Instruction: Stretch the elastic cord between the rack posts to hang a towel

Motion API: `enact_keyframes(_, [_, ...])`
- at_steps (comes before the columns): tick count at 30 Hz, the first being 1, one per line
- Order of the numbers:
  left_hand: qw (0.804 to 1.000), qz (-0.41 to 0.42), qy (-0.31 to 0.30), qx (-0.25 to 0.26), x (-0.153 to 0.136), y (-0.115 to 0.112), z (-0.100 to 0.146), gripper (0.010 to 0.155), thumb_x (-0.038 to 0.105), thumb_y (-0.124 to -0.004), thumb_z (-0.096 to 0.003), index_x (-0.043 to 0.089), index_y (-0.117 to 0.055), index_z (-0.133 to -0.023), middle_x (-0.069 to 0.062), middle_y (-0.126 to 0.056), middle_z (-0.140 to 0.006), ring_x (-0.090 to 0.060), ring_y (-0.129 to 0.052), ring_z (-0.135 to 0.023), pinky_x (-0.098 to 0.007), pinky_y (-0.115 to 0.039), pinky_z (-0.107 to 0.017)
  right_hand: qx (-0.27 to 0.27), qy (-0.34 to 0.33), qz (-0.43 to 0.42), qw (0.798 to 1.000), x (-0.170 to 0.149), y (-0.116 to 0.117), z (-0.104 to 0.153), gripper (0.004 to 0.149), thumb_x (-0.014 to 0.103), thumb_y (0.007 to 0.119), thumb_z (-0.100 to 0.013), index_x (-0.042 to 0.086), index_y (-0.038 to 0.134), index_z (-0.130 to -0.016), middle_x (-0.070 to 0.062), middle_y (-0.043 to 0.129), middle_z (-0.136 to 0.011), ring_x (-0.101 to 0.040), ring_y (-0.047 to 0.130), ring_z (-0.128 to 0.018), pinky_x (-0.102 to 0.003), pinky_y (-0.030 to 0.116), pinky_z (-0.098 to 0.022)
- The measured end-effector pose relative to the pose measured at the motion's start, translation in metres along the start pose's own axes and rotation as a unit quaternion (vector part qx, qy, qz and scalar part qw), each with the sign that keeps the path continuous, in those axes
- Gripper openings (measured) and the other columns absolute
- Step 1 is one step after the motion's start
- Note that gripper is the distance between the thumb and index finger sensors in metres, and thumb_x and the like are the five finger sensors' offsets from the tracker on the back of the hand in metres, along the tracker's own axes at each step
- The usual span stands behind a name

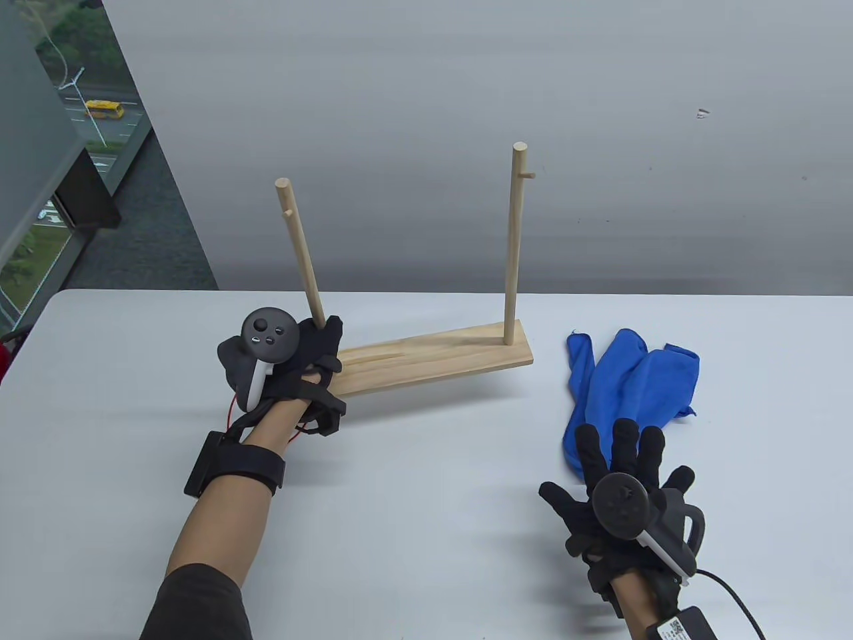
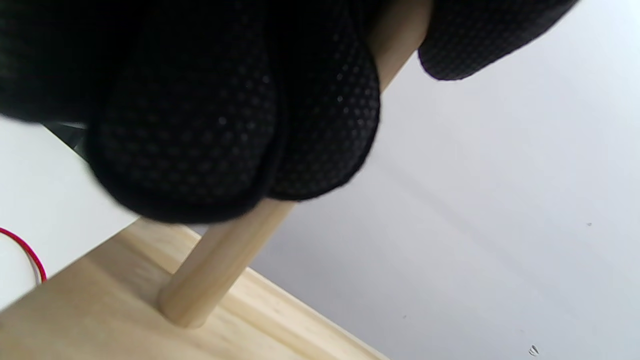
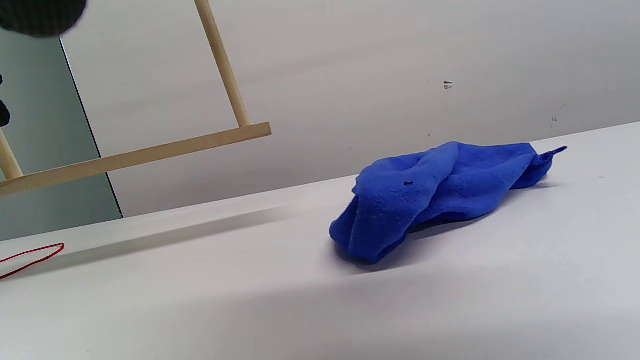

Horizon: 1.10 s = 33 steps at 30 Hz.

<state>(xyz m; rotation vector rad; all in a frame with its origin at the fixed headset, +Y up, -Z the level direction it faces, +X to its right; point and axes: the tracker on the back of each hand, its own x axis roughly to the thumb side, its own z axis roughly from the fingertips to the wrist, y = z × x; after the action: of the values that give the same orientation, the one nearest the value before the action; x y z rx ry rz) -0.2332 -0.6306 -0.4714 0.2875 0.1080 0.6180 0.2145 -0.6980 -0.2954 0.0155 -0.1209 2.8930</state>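
The wooden rack has a flat base (image 1: 433, 360) and two posts. My left hand (image 1: 326, 340) grips the left post (image 1: 300, 247) low down, close to the base; the left wrist view shows my fingers (image 2: 200, 125) wrapped around that post (image 2: 220, 265). The right post (image 1: 513, 247) stands free. In the right wrist view the base (image 3: 135, 157) looks raised off the table, with a shadow under it. The thin red cord (image 1: 233, 413) lies loose on the table by my left wrist. The blue towel (image 1: 633, 380) lies crumpled on the right. My right hand (image 1: 620, 453) is spread open at the towel's near end and holds nothing.
The white table (image 1: 426, 500) ends at a grey wall behind the rack. A window is at the far left, past the table's left corner. A black cable (image 1: 733, 593) trails from my right wrist.
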Motion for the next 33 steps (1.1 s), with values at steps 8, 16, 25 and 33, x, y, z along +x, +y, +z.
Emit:
enact_keyframes(8, [1.000,-0.009,-0.024,-0.009,-0.006,0.000,0.024,0.056,0.059,-0.080,-0.0465,0.010,-0.099,-0.064,-0.008,-0.110,-0.027,-0.023,-0.113,-0.010,-0.039,-0.097,-0.014,0.002,-0.001,0.004,1.000,0.002,0.001,0.000,0.089,0.082,0.057,-0.042,0.041,0.008,-0.103,-0.009,-0.011,-0.106,-0.045,-0.010,-0.098,-0.079,0.002,-0.051])
enact_keyframes(16, [0.999,-0.002,-0.022,-0.024,-0.018,-0.009,0.053,0.055,0.058,-0.080,-0.0463,0.010,-0.099,-0.064,-0.008,-0.110,-0.027,-0.023,-0.113,-0.010,-0.039,-0.097,-0.014,0.002,-0.006,0.005,1.000,0.005,0.002,0.000,0.089,0.082,0.057,-0.041,0.041,0.008,-0.103,-0.008,-0.011,-0.106,-0.045,-0.010,-0.098,-0.079,0.002,-0.051])
enact_keyframes(25, [0.999,-0.003,-0.024,-0.037,-0.028,-0.016,0.080,0.056,0.059,-0.080,-0.0461,0.010,-0.099,-0.064,-0.008,-0.110,-0.028,-0.023,-0.114,-0.010,-0.039,-0.097,-0.014,0.004,-0.011,0.005,1.000,0.008,0.003,0.000,0.089,0.082,0.057,-0.041,0.041,0.008,-0.103,-0.008,-0.011,-0.106,-0.045,-0.010,-0.098,-0.079,0.002,-0.051])
enact_keyframes(33, [0.998,-0.002,-0.026,-0.055,-0.036,-0.025,0.097,0.056,0.059,-0.080,-0.0459,0.010,-0.099,-0.065,-0.008,-0.110,-0.028,-0.023,-0.114,-0.011,-0.039,-0.097,-0.015,0.006,-0.008,0.002,1.000,0.008,0.003,0.000,0.089,0.082,0.057,-0.042,0.041,0.008,-0.103,-0.009,-0.011,-0.106,-0.045,-0.010,-0.098,-0.079,0.002,-0.051])
